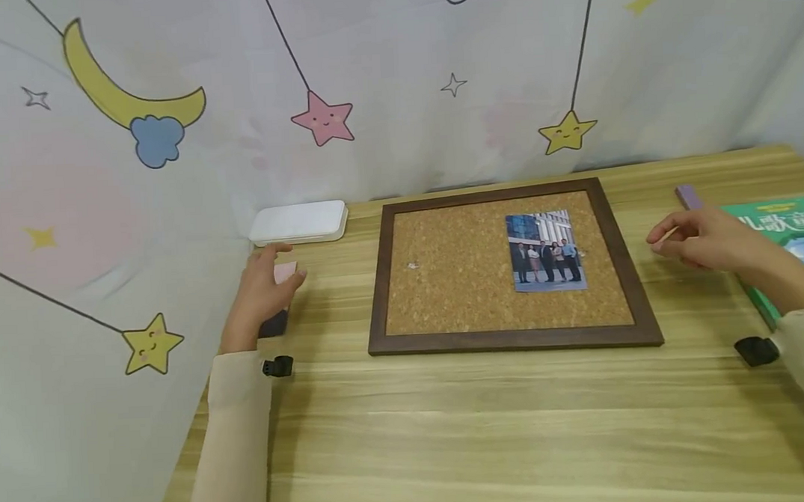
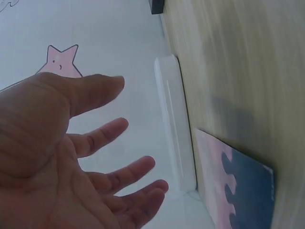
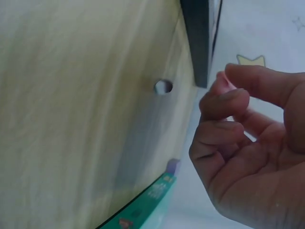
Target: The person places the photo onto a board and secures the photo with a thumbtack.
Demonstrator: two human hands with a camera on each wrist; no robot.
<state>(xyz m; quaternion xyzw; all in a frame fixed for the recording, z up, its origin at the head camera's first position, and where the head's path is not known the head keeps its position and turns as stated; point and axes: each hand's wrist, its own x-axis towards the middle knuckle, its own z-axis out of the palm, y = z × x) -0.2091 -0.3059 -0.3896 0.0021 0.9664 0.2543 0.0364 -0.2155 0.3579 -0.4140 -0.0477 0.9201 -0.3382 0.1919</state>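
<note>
A brown-framed cork board [image 1: 444, 294] lies on the table with a group photo [image 1: 547, 263] on its right half. A small shiny spot [image 1: 412, 265] shows on the cork at left. My left hand [image 1: 258, 291] hovers left of the board with fingers spread and nothing in them. Below it is a pink and dark-blue flat card [image 2: 252, 188], partly hidden in the head view. To the board's right, my right hand [image 1: 705, 241] hangs with fingers loosely curled, thumb near the index; nothing clearly shows between them. A small round silvery thing [image 3: 163, 87] appears against the table.
A white case [image 1: 300, 222] sits at the back left against the curtain [image 1: 394, 71]. On the right are a green book [image 1: 791, 219], partly behind my right arm, and a small purple object [image 1: 688, 196]. Wood tabletop [image 1: 464, 428] spreads in front of the board.
</note>
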